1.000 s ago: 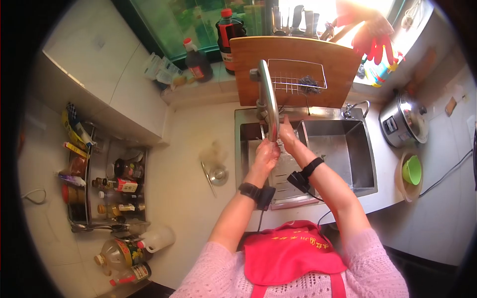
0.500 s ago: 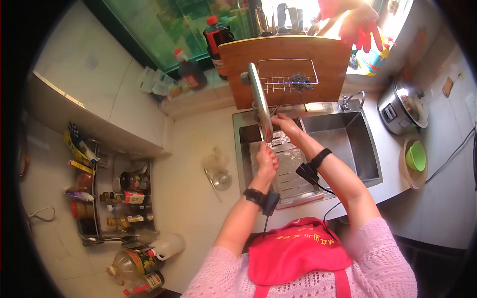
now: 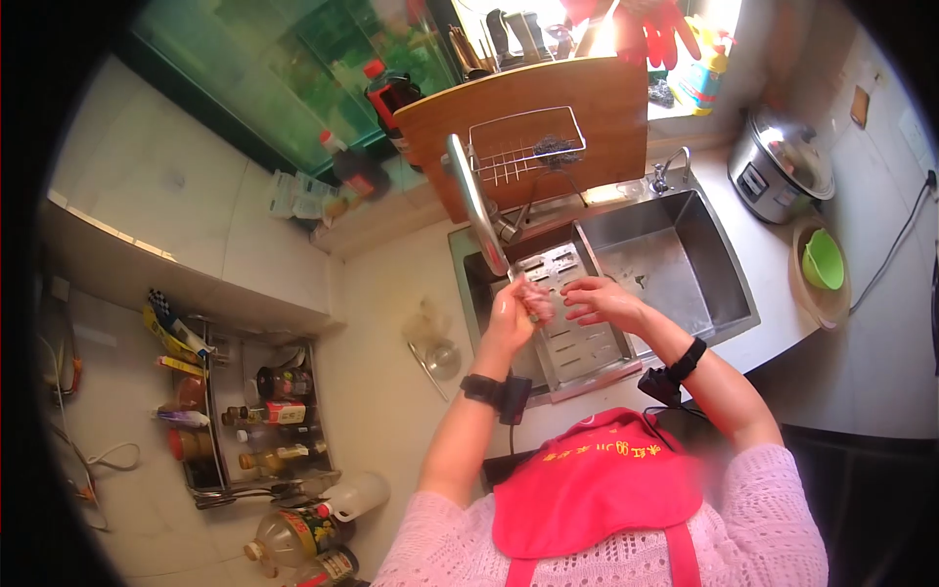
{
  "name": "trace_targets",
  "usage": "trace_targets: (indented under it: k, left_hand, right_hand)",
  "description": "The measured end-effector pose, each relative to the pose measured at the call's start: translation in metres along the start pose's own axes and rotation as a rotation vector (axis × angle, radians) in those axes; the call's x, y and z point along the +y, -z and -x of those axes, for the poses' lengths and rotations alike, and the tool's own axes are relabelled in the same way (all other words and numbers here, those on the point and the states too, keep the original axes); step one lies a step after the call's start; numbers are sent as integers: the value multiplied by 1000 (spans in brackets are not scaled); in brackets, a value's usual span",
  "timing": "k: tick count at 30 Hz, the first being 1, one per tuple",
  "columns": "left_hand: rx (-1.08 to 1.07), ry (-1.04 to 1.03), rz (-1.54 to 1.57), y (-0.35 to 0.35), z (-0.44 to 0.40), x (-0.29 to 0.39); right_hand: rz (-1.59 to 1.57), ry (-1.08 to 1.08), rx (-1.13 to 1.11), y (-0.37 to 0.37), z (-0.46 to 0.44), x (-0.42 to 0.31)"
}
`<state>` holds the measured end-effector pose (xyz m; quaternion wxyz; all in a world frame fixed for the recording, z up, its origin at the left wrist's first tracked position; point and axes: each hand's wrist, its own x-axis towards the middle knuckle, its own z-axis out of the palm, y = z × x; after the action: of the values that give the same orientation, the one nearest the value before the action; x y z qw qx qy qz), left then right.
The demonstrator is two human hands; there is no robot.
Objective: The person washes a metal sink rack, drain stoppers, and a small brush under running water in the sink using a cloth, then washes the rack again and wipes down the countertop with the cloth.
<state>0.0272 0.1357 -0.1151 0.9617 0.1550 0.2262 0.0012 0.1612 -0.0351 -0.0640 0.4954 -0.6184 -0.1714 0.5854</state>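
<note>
My left hand (image 3: 513,313) is under the end of the metal faucet (image 3: 474,210), over the left basin of the sink (image 3: 594,384). Its fingers are curled round something pinkish and wet-looking that I cannot make out. To its right, my right hand (image 3: 604,301) hovers over the slotted metal drain tray (image 3: 577,342), fingers apart and nothing in them. A small gap separates the two hands. Both wrists wear black straps with small boxes and cables.
A wooden board (image 3: 548,88) with a wire rack (image 3: 509,166) stands behind the sink. On the right are a rice cooker (image 3: 773,176) and a green bowl (image 3: 824,259). A glass lid (image 3: 438,360) lies left of the sink, and bottles (image 3: 284,538) stand at lower left.
My right hand has come away from beside the faucet's base, down and rightward over the drain tray. My left hand stays below the spout, its fingers curled. The whole view has shifted slightly.
</note>
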Motion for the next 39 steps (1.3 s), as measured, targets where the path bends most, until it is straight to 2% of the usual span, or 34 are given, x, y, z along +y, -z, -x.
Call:
trace_targets:
  k: [2, 5, 8, 12, 13, 16, 19, 22, 25, 26, 29, 32, 33, 35, 39]
  left_hand:
    - [157, -87, -340, -36, 11, -9]
    - [111, -134, -484, -33, 4, -15]
    - [187, -127, -551, -58, 18, -13]
    - [140, -102, -415, -69, 30, -7]
    - [132, -150, -439, -66, 30, -7]
    - [-117, -147, -200, -69, 30, -10]
    - [-74, -133, -326, -98, 42, -15]
    - [-71, -100, -343, -105, 39, -18]
    - [10, -59, -331, -105, 40, -19]
    - [51, -43, -326, -107, 42, -18]
    - [-33, -41, -571, -74, 32, -12]
    - [72, -99, -621, -74, 31, -15]
    - [83, -148, -597, -87, 36, -18]
    - [109, -252, -548, -124, 50, -28]
    - [134, -396, -866, -136, 62, -33]
  right_hand:
    - [24, 79, 1, -4, 12, -6]
    - [195, 228, 69, -4, 14, -5]
    - [210, 446, 126, 5, 8, 7]
    - [-151, 276, -32, 15, 24, 6]
    - [-85, 271, 11, 19, 30, 4]
    - [37, 244, -41, 27, 50, -6]
    - [391, 409, -14, 22, 66, -15]
    - [171, 545, -30, 22, 62, -8]
    - [40, 563, -24, 30, 57, -6]
    - [-139, 474, -69, 34, 52, -1]
    - [-655, 201, -231, 37, 53, -5]
    - [-771, 273, -272, 25, 69, -18]
    - [-792, 308, -170, 26, 62, -9]
    - [-688, 324, -193, 31, 64, -3]
    - [-526, 266, -236, 41, 66, -1]
